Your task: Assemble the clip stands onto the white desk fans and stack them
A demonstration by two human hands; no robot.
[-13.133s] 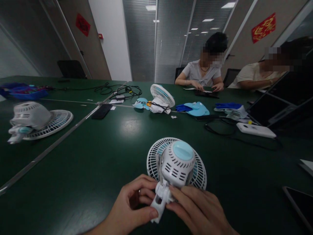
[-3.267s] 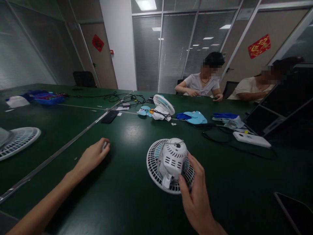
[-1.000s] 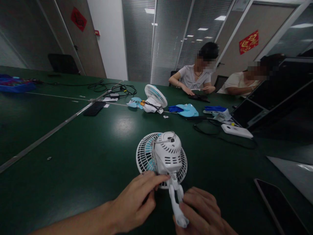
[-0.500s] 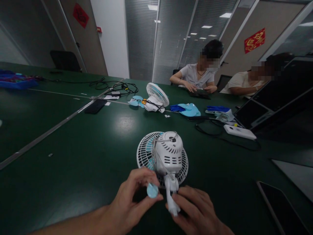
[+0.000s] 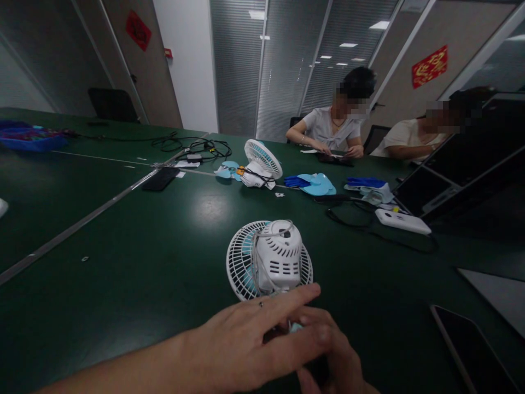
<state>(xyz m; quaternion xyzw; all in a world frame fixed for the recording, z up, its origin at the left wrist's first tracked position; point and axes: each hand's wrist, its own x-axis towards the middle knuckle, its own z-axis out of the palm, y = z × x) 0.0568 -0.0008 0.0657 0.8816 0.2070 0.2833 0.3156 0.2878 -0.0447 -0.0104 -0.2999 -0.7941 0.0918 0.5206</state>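
Note:
A small white fan (image 5: 281, 257) lies face down on the green table, its round grille with light-blue blades underneath. A grey cord loops over its motor housing. My left hand (image 5: 250, 339) reaches across the fan's near end, index finger and thumb stretched to the right around a light-blue round knob (image 5: 295, 326). Little of that knob shows between the fingers. My right hand (image 5: 340, 350) is curled at the fan's stand, partly behind the left hand. The stand itself is now hidden by both hands.
Ahead lie a second fan (image 5: 260, 164), loose light-blue blades (image 5: 318, 184), blue-and-white gloves (image 5: 369, 189) and black cables (image 5: 200, 145). To the right are a white power bank (image 5: 402, 220), a phone (image 5: 471, 350) and a dark case (image 5: 459, 158). Two people sit across the table.
My left hand has moved right with the light-blue knob, from beside the stand to over it, meeting my right hand. The fan has shifted very slightly left in view.

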